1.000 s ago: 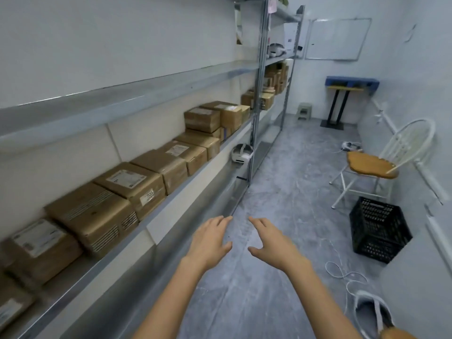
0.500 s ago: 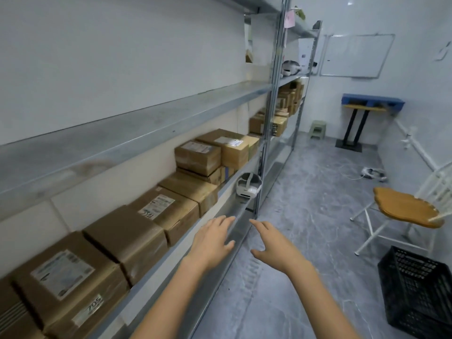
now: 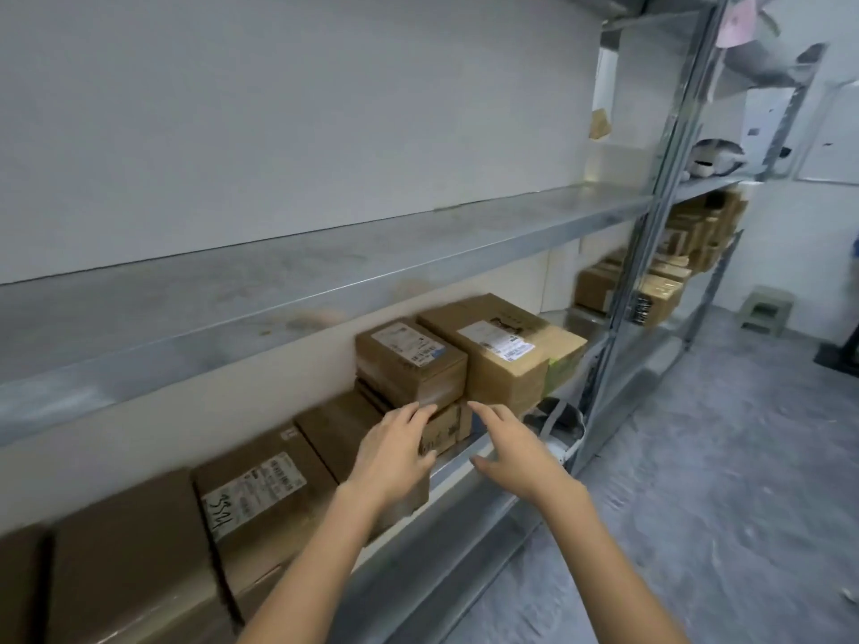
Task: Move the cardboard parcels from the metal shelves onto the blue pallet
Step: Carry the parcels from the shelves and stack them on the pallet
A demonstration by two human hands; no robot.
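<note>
Several brown cardboard parcels line the lower metal shelf [image 3: 465, 464]. A small labelled parcel [image 3: 409, 362] sits stacked on a flatter one, beside a taller parcel [image 3: 504, 350] with a white label. My left hand [image 3: 395, 450] reaches out with fingers apart, its fingertips at the lower front edge of the stacked small parcel. To its right, my right hand [image 3: 513, 446] is open too, hovering in front of the taller parcel and holding nothing. Nearer me lies a parcel [image 3: 262, 497] with handwriting on its label. The blue pallet is out of view.
The upper metal shelf [image 3: 288, 276] is bare. A steel upright [image 3: 650, 234] divides the racking; more parcels [image 3: 660, 290] fill the far bay. A white-and-grey headset [image 3: 555, 427] hangs at the shelf edge. A small green stool [image 3: 764, 311] stands on the grey floor.
I have stepped closer to the shelves and turned left. Both open hands moved forward and up, from over the floor to the stacked parcels at the shelf's front.
</note>
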